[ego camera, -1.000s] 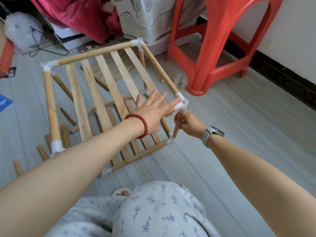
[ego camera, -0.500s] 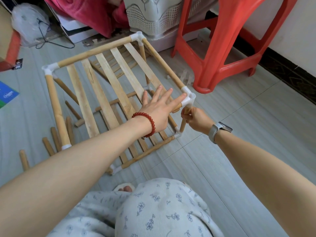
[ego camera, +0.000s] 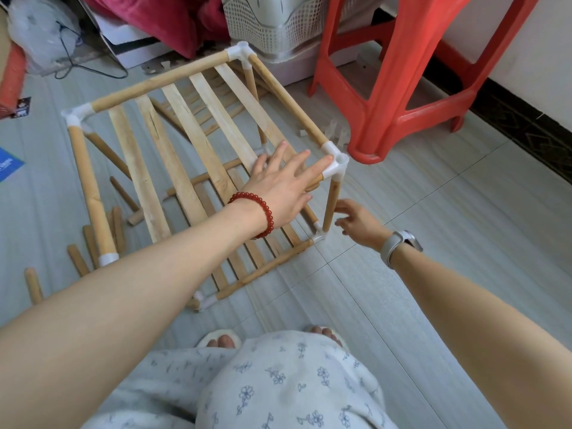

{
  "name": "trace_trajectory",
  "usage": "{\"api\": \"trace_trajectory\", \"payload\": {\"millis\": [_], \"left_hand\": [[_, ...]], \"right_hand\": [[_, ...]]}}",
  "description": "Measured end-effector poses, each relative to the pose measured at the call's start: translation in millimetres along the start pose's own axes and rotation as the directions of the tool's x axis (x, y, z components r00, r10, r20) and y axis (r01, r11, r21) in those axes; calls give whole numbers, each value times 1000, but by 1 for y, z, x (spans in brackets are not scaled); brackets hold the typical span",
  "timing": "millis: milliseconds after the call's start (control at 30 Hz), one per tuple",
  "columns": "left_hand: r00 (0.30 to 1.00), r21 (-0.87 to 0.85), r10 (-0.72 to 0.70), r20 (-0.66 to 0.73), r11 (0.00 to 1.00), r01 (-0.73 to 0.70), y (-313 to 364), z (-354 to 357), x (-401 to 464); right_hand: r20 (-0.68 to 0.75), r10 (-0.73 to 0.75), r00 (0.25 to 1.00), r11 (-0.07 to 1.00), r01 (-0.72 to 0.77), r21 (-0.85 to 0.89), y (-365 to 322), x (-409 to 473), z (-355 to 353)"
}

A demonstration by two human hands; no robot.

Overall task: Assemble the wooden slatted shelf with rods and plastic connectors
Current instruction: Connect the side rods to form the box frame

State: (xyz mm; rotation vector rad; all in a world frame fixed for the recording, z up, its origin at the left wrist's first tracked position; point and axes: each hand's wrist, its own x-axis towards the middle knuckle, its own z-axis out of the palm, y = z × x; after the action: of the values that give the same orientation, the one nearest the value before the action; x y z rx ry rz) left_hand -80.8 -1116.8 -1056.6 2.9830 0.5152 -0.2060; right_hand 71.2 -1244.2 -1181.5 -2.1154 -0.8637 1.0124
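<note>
Shelf [ego camera: 198, 140] half-built on the tiled floor [ego camera: 433, 243]; two slatted tiers are framed with rods and white plastic connectors, the upper tier raised over the lower on upright rods; the near right corner connector [ego camera: 335, 164] sits on its upright rod [ego camera: 331, 201], which runs down to the lower corner joint. Left hand [ego camera: 280, 187] lies flat on the upper tier, fingers straight, fingertips touching that corner connector; its grip is wide, pressing rather than clasping. Right hand [ego camera: 359, 224] hangs just beside the upright rod, fingers loosely spread, holding nothing. Judged from this, the corner looks seated, and the lower stage of the frame is largely done; the near left corner is hidden behind the forearm, so I cannot tell whether it is joined. Still to go, most likely: loose short rods [ego camera: 117, 222] lie on the floor at left, and spare connectors [ego camera: 335, 131] wait by the red stool [ego camera: 399, 88], suggesting further uprights and another tier.
</note>
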Motion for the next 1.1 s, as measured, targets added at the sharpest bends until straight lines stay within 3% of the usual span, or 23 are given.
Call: {"api": "trace_trajectory", "payload": {"millis": [167, 300, 467, 733, 933, 1100], "left_hand": [[999, 39, -45, -16, 998, 46, -6, -6, 3], [997, -29, -31, -67, 999, 29, 15, -12, 31], [999, -8, 42, 16, 999, -42, 30, -12, 66], [993, 5, 82, -79, 997, -82, 31, -9, 82], [994, -4, 82, -68, 997, -82, 38, -7, 87], [994, 1, 82, -70, 997, -82, 39, -6, 87]], "right_hand": [[2, 212, 977, 973, -212, 89, 46, 11, 33], [34, 265, 964, 946, -266, 186, 60, 30, 45], [77, 235, 969, 933, -247, 261, 68, 45, 61], [-63, 189, 980, 928, -157, 338, 86, 64, 74], [-58, 209, 976, 921, -176, 347, 85, 60, 78], [-88, 208, 974, 950, -179, 257, 78, 67, 74]]}}
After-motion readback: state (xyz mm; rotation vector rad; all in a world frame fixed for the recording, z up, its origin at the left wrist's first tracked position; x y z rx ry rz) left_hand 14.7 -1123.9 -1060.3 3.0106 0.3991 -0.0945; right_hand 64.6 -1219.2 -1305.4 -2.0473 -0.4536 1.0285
